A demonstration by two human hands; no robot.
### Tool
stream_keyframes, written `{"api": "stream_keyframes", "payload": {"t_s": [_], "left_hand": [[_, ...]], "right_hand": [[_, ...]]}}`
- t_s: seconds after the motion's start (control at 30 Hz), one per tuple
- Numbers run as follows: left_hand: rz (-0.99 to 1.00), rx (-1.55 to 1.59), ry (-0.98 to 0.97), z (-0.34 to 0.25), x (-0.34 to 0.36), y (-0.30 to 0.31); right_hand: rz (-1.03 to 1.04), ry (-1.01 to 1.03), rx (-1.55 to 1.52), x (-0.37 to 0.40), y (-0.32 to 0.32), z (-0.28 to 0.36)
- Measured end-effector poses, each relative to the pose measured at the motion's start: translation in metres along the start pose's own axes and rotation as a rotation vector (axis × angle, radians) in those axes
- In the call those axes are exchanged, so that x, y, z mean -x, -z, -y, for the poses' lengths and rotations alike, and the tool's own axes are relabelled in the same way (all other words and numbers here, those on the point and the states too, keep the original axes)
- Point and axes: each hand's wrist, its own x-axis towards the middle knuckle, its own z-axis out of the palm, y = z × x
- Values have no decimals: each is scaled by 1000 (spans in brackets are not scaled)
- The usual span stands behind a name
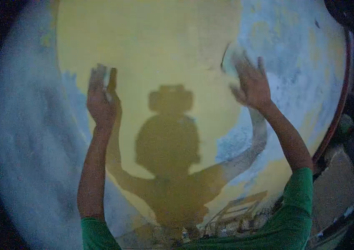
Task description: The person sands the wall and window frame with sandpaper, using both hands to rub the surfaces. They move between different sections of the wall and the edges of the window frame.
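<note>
A wall with yellow and pale blue-grey patches stands before me. My left hand is raised at its left part, fingers pointing up and close together. A thin pale flat piece shows along its palm side, mostly hidden by the fingers. Farther right, my right hand has its fingers apart and smeared by motion. Under those fingertips lies a pale, round-edged flat piece, with a dark line of shadow along its left edge. What either piece is made of cannot be seen.
My shadow falls across the middle of the wall. A dark reddish edge bounds the wall at the right. Beyond it lies a brownish flat slab. Blurred clutter shows low down near the wall's foot.
</note>
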Motion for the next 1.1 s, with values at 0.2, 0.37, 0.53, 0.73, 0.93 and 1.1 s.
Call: {"api": "stream_keyframes", "payload": {"t_s": [0.2,0.37,0.53,0.73,0.93,1.1], "left_hand": [[151,63,-281,-57,51,-68],[236,30,-326,-48,33,-48],[211,56,-334,-45,41,-62],[415,-157,-408,-70,72,-72],[756,362,-469,-176,66,-116],[769,420,-736,-216,71,-132]], "right_hand": [[8,10,-39,65,-25,-7],[-216,-254,49,33,7,-46],[-282,-234,67,25,-4,-73],[-481,-338,-77,7,-21,-83],[-455,-308,-109,11,-24,-83],[-540,-261,-137,11,-20,-75]]}}
